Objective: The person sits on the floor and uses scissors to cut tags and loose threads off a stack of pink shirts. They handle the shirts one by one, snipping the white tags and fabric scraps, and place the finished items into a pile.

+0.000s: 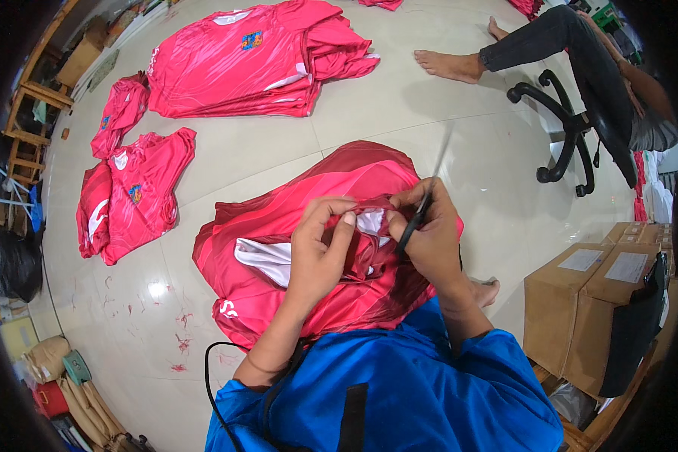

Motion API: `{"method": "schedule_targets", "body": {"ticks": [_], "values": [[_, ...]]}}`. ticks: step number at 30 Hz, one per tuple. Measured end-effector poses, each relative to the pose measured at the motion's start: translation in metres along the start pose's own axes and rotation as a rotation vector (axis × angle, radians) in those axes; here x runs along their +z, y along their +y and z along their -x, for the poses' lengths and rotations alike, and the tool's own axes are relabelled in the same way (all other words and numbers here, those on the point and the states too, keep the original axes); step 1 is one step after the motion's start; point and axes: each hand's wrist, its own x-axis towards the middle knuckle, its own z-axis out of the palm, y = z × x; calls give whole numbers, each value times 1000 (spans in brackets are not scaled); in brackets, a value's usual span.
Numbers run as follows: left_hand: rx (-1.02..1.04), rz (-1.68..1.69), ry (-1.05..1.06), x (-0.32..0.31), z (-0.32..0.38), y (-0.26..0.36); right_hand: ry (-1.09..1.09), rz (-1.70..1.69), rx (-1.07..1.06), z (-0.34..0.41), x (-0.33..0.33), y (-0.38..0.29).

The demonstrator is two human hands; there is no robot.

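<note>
A pink and dark red jersey (327, 175) lies spread over my lap, its white inner side showing at an opening. My left hand (321, 243) pinches the dark red fabric edge between thumb and fingertips. Opposite it, my right hand (429, 231) pinches the same edge while also holding scissors (424, 209) with black handles; their blurred blades point up and away from the cloth. Beyond, on the tiled floor, rests a stack of pink jerseys (231, 68) with a crest on the top one. More pink jerseys (141, 198) lie at the left.
Another person's bare foot (452, 65) and dark-trousered leg are at the upper right, by a swivel chair base (573, 124). Cardboard boxes (565, 299) stand close on the right. Thread scraps (182, 342) dot the floor at left, near wrapped bundles (85, 407).
</note>
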Motion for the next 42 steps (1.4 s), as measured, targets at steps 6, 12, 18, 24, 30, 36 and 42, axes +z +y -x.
{"method": "schedule_targets", "body": {"ticks": [6, 12, 18, 24, 30, 36, 42], "values": [[-591, 965, -44, 3, -7, 15, -48, -332, 226, -15, -26, 5], [-503, 720, -213, 3, -7, 17, -148, -334, 324, -37, -32, -2], [-360, 506, -161, 11, -4, 33, -239, -114, 248, -44, -31, -2], [-17, 146, -185, 13, -4, 27, -197, -169, 273, -43, -29, 3], [-121, 116, -97, 13, -1, 21, -235, -238, 339, -38, -20, -6], [-273, 362, -114, 3, 0, 8, -235, -239, 337, -39, -23, -1], [-183, 217, -108, 11, 2, 5, -163, -126, 315, -37, -16, -5]]}}
